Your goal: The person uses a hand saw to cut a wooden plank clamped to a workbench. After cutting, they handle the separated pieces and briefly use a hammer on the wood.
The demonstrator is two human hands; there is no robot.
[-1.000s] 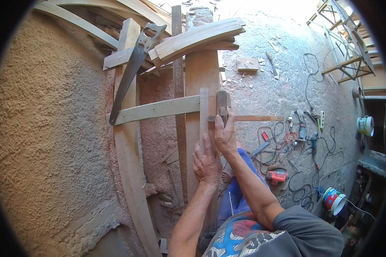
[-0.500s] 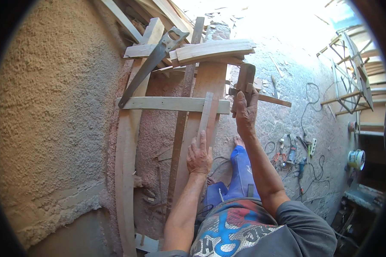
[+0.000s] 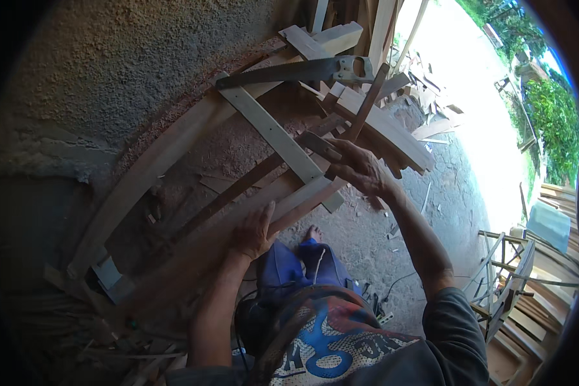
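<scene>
My left hand [image 3: 254, 233] grips a short wooden strip [image 3: 307, 199], its fingers spread along the wood, over a long board. The strip's far end rests by a pale crosspiece [image 3: 270, 134]. My right hand [image 3: 360, 168] is closed around the block of what looks like a wooden marking gauge [image 3: 321, 146]; its long stem [image 3: 371, 103] points up and away. The block is near the strip's far end; whether they touch is hard to tell. Beyond the hands, a handsaw [image 3: 283, 73] lies across the crosspiece's far end and the long curved beam [image 3: 154, 167].
Stacked boards [image 3: 386, 125] lie just past my right hand. A rough wall [image 3: 141, 64] runs along the left. Wood scraps cover the floor at far right and lower left. A metal-framed stand [image 3: 508, 276] and piled planks are at the right.
The view has turned, so the bench now slants. My right hand has brought the gauge from the right over to the strip's far end. My left hand still holds the strip.
</scene>
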